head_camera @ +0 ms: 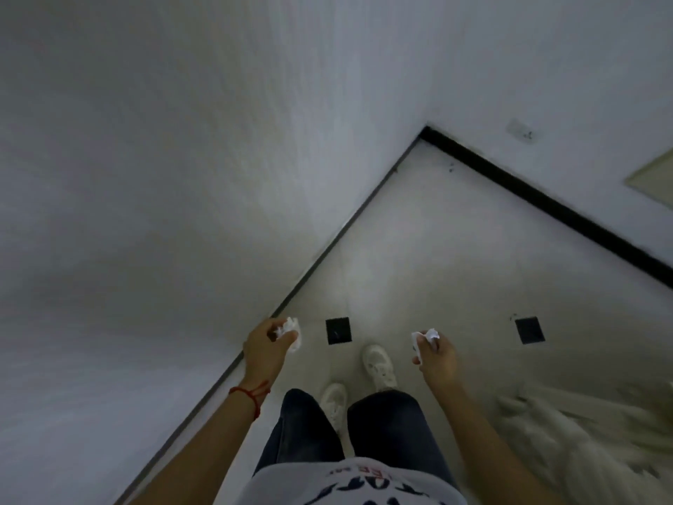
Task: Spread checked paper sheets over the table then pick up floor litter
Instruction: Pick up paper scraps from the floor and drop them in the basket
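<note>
A crumpled white paper scrap [290,329] sits pinched in the curled fingers of the left hand [267,346], held out low above the pale tiled floor [455,249]. A second wad of white paper [425,340] is gripped the same way in the right hand [435,357], well apart from the first. A red string bracelet [251,393] circles the left wrist. Below stand white sneakers [378,364] and dark blue trousers [386,428]. Two small black square floor insets [338,330] lie ahead, a white wall [164,176] close on the left, a black skirting strip [546,202] beyond.
</note>
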